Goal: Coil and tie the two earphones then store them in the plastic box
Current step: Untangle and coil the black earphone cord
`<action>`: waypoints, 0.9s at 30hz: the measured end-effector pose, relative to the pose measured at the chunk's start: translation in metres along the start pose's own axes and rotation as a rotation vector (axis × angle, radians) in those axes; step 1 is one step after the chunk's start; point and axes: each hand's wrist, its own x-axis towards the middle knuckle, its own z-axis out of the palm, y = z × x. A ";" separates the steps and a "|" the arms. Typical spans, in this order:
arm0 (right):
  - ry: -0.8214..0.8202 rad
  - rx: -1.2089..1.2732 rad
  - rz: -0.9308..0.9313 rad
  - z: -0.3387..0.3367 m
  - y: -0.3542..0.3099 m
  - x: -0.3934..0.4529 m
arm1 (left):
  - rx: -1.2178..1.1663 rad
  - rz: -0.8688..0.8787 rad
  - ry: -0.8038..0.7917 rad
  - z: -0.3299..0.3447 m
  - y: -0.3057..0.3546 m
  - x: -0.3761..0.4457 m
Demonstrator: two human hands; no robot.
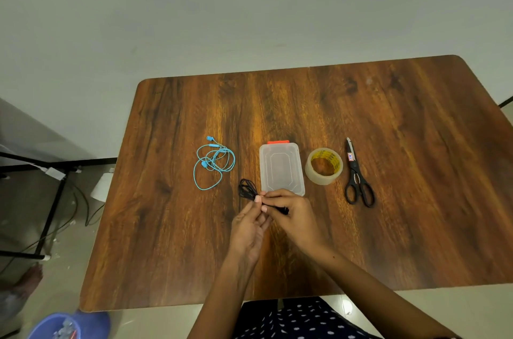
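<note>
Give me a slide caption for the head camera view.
Both hands coil black earphones beside closed plastic box.

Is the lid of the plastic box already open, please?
No, the plastic box lies on the table with its clear lid still closed.

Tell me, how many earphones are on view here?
2: the blue earphones lie loose on the table left of the plastic box; the black earphones are held in both hands.

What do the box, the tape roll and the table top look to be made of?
Box: translucent frosted plastic, the wood showing faintly through it, with an orange clip at its far end.
Tape roll: glossy clear film, seemingly on a yellow printed core.
Table: wood-grain surface with a soft sheen; solid wood or laminate, cannot tell.
</note>
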 end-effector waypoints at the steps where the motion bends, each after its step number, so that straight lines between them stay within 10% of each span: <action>1: 0.007 0.026 0.020 0.000 -0.001 0.000 | 0.006 0.010 0.012 0.002 0.000 -0.001; 27: -0.016 0.087 0.207 -0.026 0.000 0.013 | 0.298 0.065 -0.018 -0.002 0.017 -0.002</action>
